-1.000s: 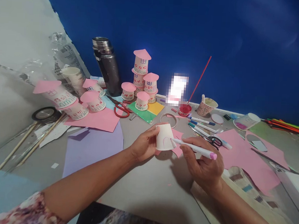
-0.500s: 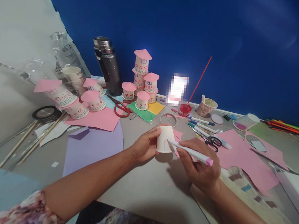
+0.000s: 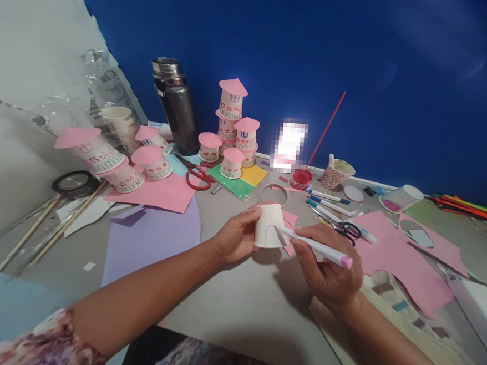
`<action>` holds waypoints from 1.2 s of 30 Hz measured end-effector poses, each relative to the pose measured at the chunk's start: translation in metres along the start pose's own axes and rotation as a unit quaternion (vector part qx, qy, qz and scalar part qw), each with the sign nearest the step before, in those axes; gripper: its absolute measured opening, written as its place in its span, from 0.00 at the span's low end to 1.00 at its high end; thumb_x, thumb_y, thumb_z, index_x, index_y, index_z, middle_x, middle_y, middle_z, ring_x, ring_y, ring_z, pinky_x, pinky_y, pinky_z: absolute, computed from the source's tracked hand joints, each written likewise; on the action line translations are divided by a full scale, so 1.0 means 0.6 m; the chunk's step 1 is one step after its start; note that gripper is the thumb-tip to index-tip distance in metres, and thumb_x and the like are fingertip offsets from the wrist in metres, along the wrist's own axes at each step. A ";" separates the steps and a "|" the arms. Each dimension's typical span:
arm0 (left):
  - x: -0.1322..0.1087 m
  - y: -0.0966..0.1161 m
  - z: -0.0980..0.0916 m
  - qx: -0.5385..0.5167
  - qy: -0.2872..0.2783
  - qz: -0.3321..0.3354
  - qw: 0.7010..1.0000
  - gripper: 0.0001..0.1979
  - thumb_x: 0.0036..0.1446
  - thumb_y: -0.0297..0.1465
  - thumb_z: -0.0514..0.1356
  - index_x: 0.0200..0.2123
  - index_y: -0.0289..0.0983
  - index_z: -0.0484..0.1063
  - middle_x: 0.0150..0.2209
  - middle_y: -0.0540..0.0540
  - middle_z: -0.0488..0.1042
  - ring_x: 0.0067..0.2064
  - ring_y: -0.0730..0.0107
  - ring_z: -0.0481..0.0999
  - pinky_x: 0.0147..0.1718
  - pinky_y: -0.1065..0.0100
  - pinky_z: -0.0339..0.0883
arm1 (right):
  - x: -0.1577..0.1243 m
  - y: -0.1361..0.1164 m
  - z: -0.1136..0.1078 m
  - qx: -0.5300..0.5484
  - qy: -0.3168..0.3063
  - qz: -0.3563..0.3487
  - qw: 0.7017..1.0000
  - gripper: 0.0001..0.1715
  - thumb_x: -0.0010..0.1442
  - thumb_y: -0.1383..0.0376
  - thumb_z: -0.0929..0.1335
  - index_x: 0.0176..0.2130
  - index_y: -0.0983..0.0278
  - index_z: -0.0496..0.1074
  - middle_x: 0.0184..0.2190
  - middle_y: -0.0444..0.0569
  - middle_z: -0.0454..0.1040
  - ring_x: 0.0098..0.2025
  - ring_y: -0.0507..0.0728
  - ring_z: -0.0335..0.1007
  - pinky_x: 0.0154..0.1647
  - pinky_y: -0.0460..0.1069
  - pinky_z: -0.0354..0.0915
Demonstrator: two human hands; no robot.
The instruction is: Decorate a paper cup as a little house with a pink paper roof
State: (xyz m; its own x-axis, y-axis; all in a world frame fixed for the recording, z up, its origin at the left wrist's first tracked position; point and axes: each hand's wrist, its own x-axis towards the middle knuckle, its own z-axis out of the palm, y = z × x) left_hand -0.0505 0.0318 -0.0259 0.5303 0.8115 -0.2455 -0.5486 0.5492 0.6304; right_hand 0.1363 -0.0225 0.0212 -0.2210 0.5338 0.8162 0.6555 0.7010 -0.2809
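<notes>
1. A person's left hand (image 3: 240,235) grips a white paper cup (image 3: 268,227), upside down, just in front of the gray ring (image 3: 275,187) on the table (image 3: 234,310). The thumb lies along the cup's upper left edge; the other fingers are mostly hidden, so their spacing cannot be told.

2. In front of the ring and to its right, the right hand (image 3: 331,269) pinches a white marker (image 3: 318,247) between thumb and curled fingers, its tip at the cup's wall beside a thin pink arc (image 3: 266,233).

3. Crowding the work: a pink paper scrap (image 3: 290,219), in front of the ring, is partly covered by the cup. The black-handled scissors (image 3: 351,230), right of the ring, lie just beyond the right hand, near several capped markers (image 3: 328,197).

4. Left of the ring and behind it, a tower of decorated cups (image 3: 230,104) with pink paper roofs rises, two small roofed cups at its foot. Green sheet (image 3: 240,188) and yellow sheet (image 3: 255,175) lie nearer the ring; red-handled scissors (image 3: 199,182) and a dark flask (image 3: 175,111) are farther left.

5. Well left of the ring, a purple sheet (image 3: 147,248) stretches toward the person, more roofed cups (image 3: 99,156) beyond it.

6. Right of the ring and behind it, a red pot (image 3: 301,178) holds a thin red stick (image 3: 326,130); a large cut pink sheet (image 3: 396,260) spreads well to the ring's right.
</notes>
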 end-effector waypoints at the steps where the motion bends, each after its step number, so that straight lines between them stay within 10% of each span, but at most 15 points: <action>1: 0.000 0.000 -0.001 0.000 0.001 0.000 1.000 0.25 0.63 0.41 0.67 0.58 0.33 0.77 0.45 0.36 0.79 0.36 0.62 0.77 0.25 0.69 0.67 | 0.000 0.000 -0.001 -0.004 0.002 0.005 1.000 0.05 0.68 0.69 0.69 0.40 0.60 0.76 0.28 0.47 0.83 0.26 0.57 0.78 0.28 0.50 0.69; 36: 0.002 0.000 0.002 -0.028 0.010 -0.019 0.999 0.23 0.63 0.39 0.67 0.57 0.32 0.78 0.43 0.38 0.81 0.35 0.63 0.77 0.27 0.67 0.67 | 0.001 0.003 -0.009 -0.044 -0.004 0.025 0.999 0.06 0.69 0.67 0.69 0.38 0.60 0.76 0.28 0.46 0.83 0.27 0.56 0.78 0.27 0.50 0.68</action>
State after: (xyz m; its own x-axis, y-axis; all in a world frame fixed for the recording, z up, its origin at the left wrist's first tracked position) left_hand -0.0493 0.0324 -0.0253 0.5384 0.7938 -0.2829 -0.5646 0.5890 0.5782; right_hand 0.1414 -0.0237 0.0241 -0.1915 0.5719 0.7976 0.7270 0.6287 -0.2762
